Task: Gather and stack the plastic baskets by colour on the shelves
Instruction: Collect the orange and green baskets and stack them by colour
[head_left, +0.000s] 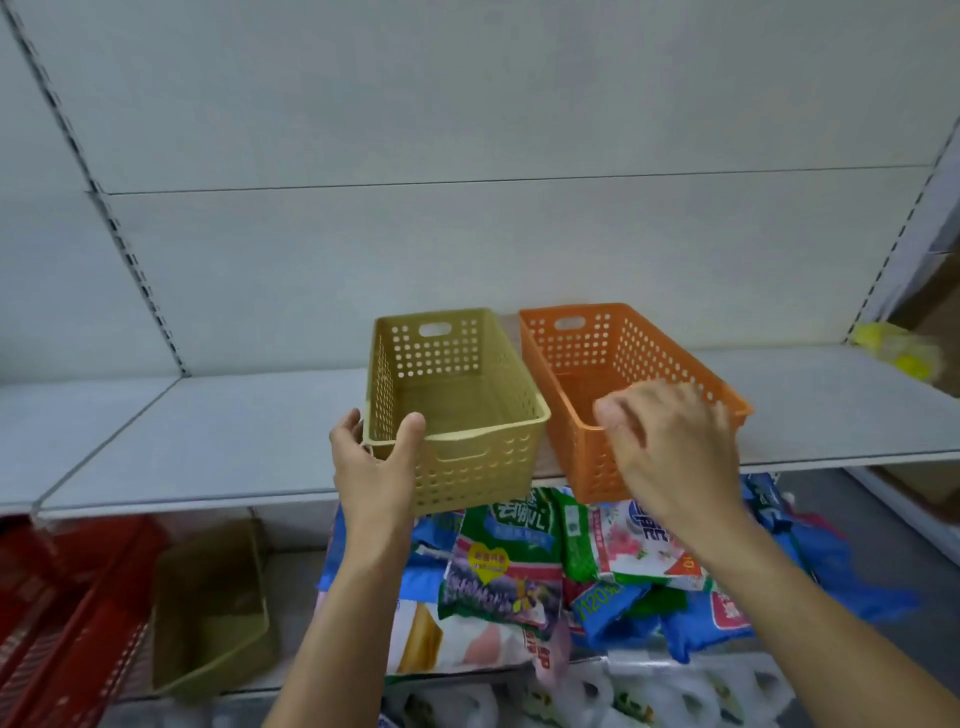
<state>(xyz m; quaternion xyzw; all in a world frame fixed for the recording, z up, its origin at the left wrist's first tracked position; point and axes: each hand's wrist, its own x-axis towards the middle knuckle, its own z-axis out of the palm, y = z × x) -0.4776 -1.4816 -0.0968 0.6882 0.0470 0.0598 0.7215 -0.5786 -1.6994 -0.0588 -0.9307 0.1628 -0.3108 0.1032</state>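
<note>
My left hand (375, 467) clasps the near left corner of a yellow basket (457, 410), thumb hooked over the rim and fingers wrapped outside the wall. The basket's long axis runs straight away from my grip toward the back panel of the shelf (208, 441). Its near end overhangs the shelf's front edge; whether its far end rests on the shelf or is lifted clear, I cannot tell

Just to the right of that grip sits an orange basket (623, 384), side by side with the yellow one and nearly parallel, its long axis also pointing away from me. The two baskets are close together but a narrow gap shows between them

My right hand (670, 447) hangs over the near end of the orange basket, fingers loosely curled and blurred. It seems to hold nothing, though I cannot say whether the fingertips touch the rim. This is the hand nearer the orange basket; the left is fully taken up by the yellow one

Below my left hand and off to its left, on the lower shelf, lies an olive basket (213, 608) beside red baskets (67, 597). I judge it the likeliest colour match for the yellow one. Directly beneath both hands is a heap of packaged goods (571, 561)
</note>
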